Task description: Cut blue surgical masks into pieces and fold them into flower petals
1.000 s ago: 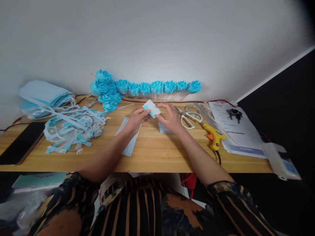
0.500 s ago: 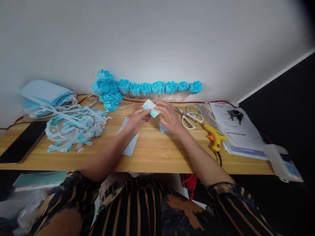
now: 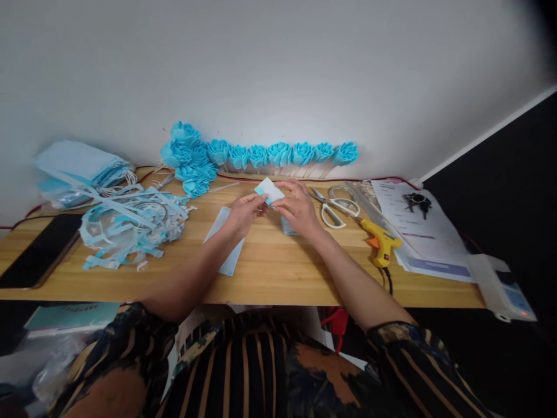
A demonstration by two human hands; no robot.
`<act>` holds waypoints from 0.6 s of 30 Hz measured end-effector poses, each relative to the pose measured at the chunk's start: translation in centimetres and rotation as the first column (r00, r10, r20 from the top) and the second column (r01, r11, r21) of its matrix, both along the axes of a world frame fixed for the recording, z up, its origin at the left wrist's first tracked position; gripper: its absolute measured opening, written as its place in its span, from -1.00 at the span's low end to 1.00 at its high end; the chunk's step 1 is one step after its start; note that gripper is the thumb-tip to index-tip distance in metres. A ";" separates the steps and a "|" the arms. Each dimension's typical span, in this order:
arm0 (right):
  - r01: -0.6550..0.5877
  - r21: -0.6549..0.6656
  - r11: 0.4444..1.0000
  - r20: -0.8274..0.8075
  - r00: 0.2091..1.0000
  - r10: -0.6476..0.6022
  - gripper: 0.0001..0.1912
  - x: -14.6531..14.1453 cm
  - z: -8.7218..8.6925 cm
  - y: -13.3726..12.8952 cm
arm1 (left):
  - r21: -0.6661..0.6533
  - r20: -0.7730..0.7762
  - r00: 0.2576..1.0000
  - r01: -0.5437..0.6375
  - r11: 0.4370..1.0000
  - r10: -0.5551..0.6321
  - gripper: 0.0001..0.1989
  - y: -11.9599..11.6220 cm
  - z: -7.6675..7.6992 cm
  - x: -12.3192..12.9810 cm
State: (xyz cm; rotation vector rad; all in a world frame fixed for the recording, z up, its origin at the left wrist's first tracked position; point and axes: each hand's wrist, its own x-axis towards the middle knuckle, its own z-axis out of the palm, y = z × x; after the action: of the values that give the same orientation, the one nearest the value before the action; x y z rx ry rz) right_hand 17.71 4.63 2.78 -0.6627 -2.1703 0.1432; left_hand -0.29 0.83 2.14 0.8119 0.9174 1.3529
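Note:
A small folded piece of white and light-blue fabric (image 3: 270, 190) is held up above the wooden table between both hands. My left hand (image 3: 247, 213) pinches its lower left edge between thumb and fingers. My right hand (image 3: 299, 208) grips its right side, with the thumb near the lower corner. Beneath my left forearm lies a long pale-blue strip (image 3: 232, 258). A light-blue piece (image 3: 288, 227) rests partly hidden under my right hand. Blue fabric flowers (image 3: 279, 154) stand in a row along the wall, with a cluster (image 3: 191, 159) at its left end.
On the left are a pile of cut scraps (image 3: 139, 223), stacked masks (image 3: 82, 165) and a phone (image 3: 41, 249). Right of my hands lie scissors (image 3: 333, 215), a yellow glue gun (image 3: 383, 244), papers (image 3: 418, 232) with keys (image 3: 418, 203), and a power strip (image 3: 500, 287).
The fabric piece has turned slightly and shifted a little right. My right thumb and fingers have closed in on its right side.

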 end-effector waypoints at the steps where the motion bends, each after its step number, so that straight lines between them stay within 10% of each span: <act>1: -0.006 -0.011 1.000 -0.004 1.000 0.006 -0.90 0.0 0.0 0.0 | 0.001 -0.008 1.000 -0.009 1.000 0.009 -0.69 0.0 0.0 0.0; 18: -0.160 -0.527 0.835 -0.378 0.924 -0.062 -0.80 -0.6 -0.3 -0.3 | 0.017 -0.106 0.994 -0.004 1.000 0.005 -0.69 -0.1 -0.1 0.1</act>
State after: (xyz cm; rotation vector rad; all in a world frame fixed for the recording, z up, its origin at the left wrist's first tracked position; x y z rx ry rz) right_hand 17.08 4.29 2.44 -0.8147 -1.7563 0.8850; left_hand -0.22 0.73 2.06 0.9020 0.9928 1.3326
